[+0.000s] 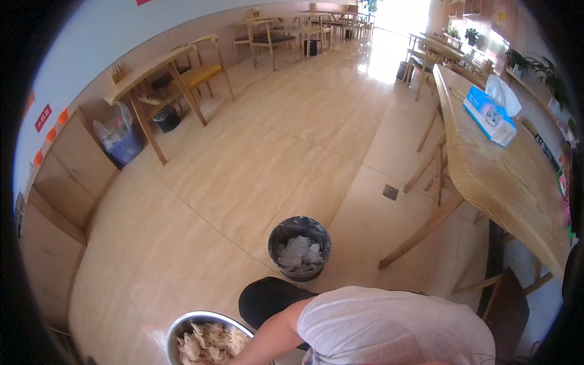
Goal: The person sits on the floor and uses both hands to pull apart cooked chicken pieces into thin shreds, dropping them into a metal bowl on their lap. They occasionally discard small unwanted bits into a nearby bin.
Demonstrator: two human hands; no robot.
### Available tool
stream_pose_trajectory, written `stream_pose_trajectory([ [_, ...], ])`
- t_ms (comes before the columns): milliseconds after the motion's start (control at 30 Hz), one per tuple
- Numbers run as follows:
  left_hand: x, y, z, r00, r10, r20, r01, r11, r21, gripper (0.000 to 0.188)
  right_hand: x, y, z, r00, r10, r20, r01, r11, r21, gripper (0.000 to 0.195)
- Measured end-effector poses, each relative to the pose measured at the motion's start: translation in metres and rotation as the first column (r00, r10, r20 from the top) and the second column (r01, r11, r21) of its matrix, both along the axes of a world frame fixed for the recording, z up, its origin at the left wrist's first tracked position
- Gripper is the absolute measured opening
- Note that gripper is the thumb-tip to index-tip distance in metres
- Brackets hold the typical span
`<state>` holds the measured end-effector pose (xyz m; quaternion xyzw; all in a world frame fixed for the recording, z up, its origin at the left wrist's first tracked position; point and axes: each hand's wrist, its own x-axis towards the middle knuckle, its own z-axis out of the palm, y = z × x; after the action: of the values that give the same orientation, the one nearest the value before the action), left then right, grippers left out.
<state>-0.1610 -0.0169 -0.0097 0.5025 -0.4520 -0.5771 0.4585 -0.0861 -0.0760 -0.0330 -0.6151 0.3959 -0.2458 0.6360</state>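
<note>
Neither of my hands shows in the picture. A bare forearm (pixel 269 336) below a white sleeve (pixel 388 319), apparently my right arm, reaches down over the rim of a round metal basin (pixel 172 335). The bottom edge of the view cuts it off at the wrist, so what the hand holds is hidden. Torn pale-brown pieces of food (pixel 207 343), possibly mushrooms, lie heaped in the basin. Beyond the arm is a dark-clad knee (pixel 269 301). Just past the knee, a black-lined waste bin (pixel 275 248) stands on the floor with crumpled whitish waste (pixel 300 253) inside.
At the right, a wooden table (pixel 497 182) with splayed legs carries a blue tissue pack (pixel 490 114). Low wooden cabinets (pixel 73 169), a blue bin with a plastic liner (pixel 121 143) and another table (pixel 150 75) line the left wall. A small drain cover (pixel 390 192) is set in the tiled floor.
</note>
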Motion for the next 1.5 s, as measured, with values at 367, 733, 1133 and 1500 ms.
stream_pose_trajectory([
  [367,0.012,0.005,-0.002,0.998,0.051,-0.039,-0.051,0.999,0.003,0.031,-0.004,0.003,0.001,0.970,-0.102,0.222,0.033,0.955,0.294,0.047],
  [733,0.034,0.013,-0.004,0.991,0.109,-0.073,-0.109,0.994,0.012,0.032,0.005,0.004,-0.006,0.900,-0.239,0.365,0.020,0.858,0.513,0.051],
  [1133,0.083,0.037,-0.009,0.941,0.272,-0.201,-0.277,0.961,0.006,0.033,-0.002,-0.004,-0.016,0.840,-0.371,0.395,0.025,0.754,0.656,0.056],
  [1500,0.140,0.043,0.022,0.894,0.444,-0.052,-0.428,0.884,0.189,0.013,-0.057,0.030,0.041,0.917,-0.140,0.373,-0.166,0.718,0.676,0.055],
])
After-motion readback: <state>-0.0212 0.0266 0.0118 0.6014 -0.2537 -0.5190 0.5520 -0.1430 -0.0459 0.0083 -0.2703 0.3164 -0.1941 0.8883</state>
